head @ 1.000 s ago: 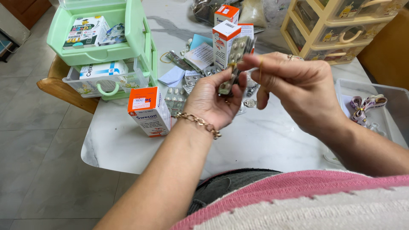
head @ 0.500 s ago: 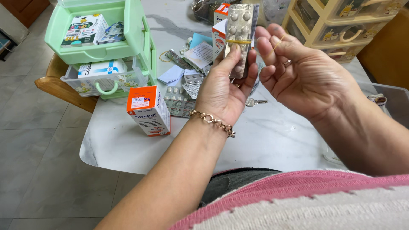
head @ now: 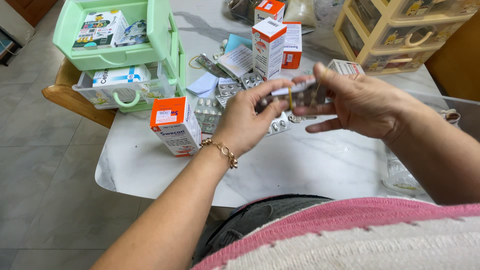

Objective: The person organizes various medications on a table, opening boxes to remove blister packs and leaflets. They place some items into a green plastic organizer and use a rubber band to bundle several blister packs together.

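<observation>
My left hand (head: 245, 120) and my right hand (head: 360, 102) hold a stack of silver blister packs (head: 300, 95) between them, lying sideways above the white marble table (head: 310, 160). My left fingers pinch its left end. A yellow rubber band (head: 290, 98) circles the stack near that end. My right thumb and fingers close over the right end, where a thin yellow loop stretches across my fingertips. A gold chain bracelet sits on my left wrist.
An orange and white medicine box (head: 175, 125) stands left of my left hand, two more (head: 268, 47) behind. Loose blister packs (head: 220, 102) and a key (head: 300, 118) lie under my hands. A green drawer unit (head: 165, 35) is far left, a yellow one (head: 350, 30) far right.
The blister stack was upright in my left hand; it is now lower and turned sideways. My right hand, open beside it before, has closed on its right end.
</observation>
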